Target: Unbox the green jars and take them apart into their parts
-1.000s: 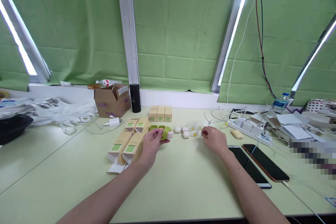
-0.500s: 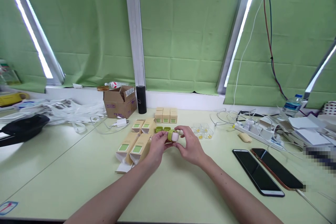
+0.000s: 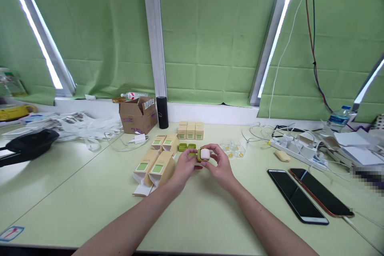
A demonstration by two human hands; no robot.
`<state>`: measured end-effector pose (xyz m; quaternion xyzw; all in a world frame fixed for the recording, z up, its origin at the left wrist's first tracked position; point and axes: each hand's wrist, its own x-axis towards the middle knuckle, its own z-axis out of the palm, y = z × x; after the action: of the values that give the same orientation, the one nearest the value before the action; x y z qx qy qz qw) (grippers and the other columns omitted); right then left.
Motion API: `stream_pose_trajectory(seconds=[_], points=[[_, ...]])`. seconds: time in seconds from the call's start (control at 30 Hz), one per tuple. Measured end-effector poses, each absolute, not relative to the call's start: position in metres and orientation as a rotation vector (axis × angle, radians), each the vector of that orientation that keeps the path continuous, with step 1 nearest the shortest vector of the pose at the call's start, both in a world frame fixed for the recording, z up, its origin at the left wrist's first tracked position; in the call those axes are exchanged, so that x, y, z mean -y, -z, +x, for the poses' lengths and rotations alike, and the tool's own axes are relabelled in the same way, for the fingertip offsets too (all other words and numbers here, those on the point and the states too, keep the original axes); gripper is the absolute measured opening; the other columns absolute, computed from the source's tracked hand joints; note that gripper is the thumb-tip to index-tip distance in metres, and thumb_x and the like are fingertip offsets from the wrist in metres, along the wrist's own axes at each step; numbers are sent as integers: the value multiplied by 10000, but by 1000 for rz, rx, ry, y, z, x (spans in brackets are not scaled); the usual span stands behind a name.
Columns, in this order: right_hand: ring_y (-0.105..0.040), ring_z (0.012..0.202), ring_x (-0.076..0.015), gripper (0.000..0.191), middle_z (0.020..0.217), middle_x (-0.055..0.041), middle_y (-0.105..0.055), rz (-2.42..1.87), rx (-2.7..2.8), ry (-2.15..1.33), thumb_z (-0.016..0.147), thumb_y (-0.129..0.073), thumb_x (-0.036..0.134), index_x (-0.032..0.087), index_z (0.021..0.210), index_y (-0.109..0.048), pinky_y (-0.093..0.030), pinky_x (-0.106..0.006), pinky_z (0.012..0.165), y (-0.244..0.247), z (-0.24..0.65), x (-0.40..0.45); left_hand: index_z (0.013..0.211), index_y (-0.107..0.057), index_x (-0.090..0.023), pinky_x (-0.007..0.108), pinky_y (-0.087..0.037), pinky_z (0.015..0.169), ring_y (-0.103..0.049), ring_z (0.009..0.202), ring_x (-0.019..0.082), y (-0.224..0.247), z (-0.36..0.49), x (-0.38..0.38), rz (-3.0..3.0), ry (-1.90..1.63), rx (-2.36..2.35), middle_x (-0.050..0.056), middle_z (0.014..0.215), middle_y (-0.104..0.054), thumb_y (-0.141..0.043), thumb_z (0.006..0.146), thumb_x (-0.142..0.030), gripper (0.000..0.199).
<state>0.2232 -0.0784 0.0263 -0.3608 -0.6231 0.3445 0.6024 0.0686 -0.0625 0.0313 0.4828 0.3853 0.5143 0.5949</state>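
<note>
A small green case with a pale pink rounded piece [image 3: 205,154] is held between both hands above the table. The fingers of my left hand [image 3: 185,166] grip its left side. My right hand [image 3: 221,167] is closed round its right side, thumb below and fingers behind. Beyond the hands sit green square cups [image 3: 186,147]. To the left lie open kraft boxes with green labels [image 3: 161,169], and three upright kraft boxes [image 3: 190,131] stand farther back. A clear tray with yellow bits [image 3: 233,149] is behind my right hand.
Two phones [image 3: 297,196] [image 3: 321,193] lie at the right, near a power strip [image 3: 295,151] with tangled cables. A cardboard box [image 3: 137,116], a black cylinder [image 3: 162,113] and a white charger [image 3: 139,139] are at the back left. A beige lump [image 3: 282,156] rests by the strip.
The held case has shifted slightly right and turned so that its pink piece faces the camera more. My right fingers have closed in round it. The view has shifted a little.
</note>
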Motion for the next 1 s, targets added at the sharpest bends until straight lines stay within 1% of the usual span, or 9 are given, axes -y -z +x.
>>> stream_pose_trajectory(seconds=[0.1, 0.2, 0.33, 0.47, 0.57, 0.67, 0.73, 0.87, 1.0], points=[[-645, 1055, -229, 378, 1112, -31, -668, -836, 1408, -792, 744, -781, 245, 258, 1089, -625, -530, -415, 972, -25, 227, 77, 1054, -589, -208, 370, -571, 822, -715, 913, 228, -34, 66, 61, 1246, -1300, -951, 58, 900, -733, -714, 777, -226, 304], [-628, 1084, -237, 394, 1114, -38, -653, -837, 1392, -788, 743, -796, 282, 256, 1099, -629, -533, -390, 938, -23, 231, 75, 1113, -580, -215, 368, -533, 875, -698, 1061, 250, -38, 65, 63, 1358, -1338, -966, 85, 1026, -748, -682, 761, -186, 367], [-620, 1104, -244, 419, 1145, -59, -629, -782, 1376, -834, 731, -800, 288, 260, 1119, -645, -558, -366, 894, -19, 232, 71, 1123, -591, -217, 369, -507, 915, -669, 1159, 263, -41, 66, 68, 1423, -1339, -891, 107, 1123, -722, -671, 764, -176, 370], [-644, 1058, -247, 413, 1146, -69, -598, -759, 1376, -857, 694, -808, 272, 262, 1090, -692, -584, -358, 840, -16, 233, 67, 1124, -602, -220, 364, -495, 929, -634, 1201, 262, -38, 66, 67, 1481, -1371, -851, 103, 1165, -695, -673, 752, -147, 386], [-644, 1048, -238, 433, 1181, -68, -579, -789, 1398, -828, 671, -791, 241, 270, 1097, -717, -589, -365, 851, -17, 235, 66, 1159, -612, -235, 367, -483, 967, -605, 1248, 260, -36, 65, 67, 1536, -1377, -853, 95, 1224, -683, -671, 747, -111, 434], [-651, 1013, -221, 513, 1133, -53, -619, -824, 1393, -879, 657, -795, 217, 276, 1154, -681, -587, -365, 856, -21, 237, 67, 1207, -627, -257, 374, -482, 1005, -590, 1273, 257, -35, 65, 69, 1601, -1366, -842, 88, 1306, -651, -667, 738, -64, 508], [-651, 1009, -217, 535, 1101, -47, -648, -811, 1368, -936, 645, -820, 219, 271, 1151, -653, -585, -356, 844, -24, 238, 68, 1234, -630, -262, 377, -493, 1010, -598, 1255, 253, -34, 67, 71, 1623, -1344, -812, 89, 1339, -634, -667, 749, -56, 529], [-647, 1058, -234, 554, 1104, -54, -672, -735, 1322, -1027, 635, -883, 287, 268, 1122, -619, -588, -347, 811, -26, 239, 69, 1231, -635, -255, 376, -512, 1000, -615, 1210, 245, -33, 70, 74, 1624, -1314, -773, 91, 1327, -634, -666, 771, -61, 500], [-698, 1022, -254, 627, 1067, -68, -734, -677, 1283, -1148, 687, -892, 437, 279, 1199, -567, -590, -420, 881, -27, 240, 71, 1221, -638, -258, 366, -521, 985, -613, 1195, 239, -31, 70, 74, 1629, -1324, -796, 87, 1314, -631, -659, 771, -55, 494]])
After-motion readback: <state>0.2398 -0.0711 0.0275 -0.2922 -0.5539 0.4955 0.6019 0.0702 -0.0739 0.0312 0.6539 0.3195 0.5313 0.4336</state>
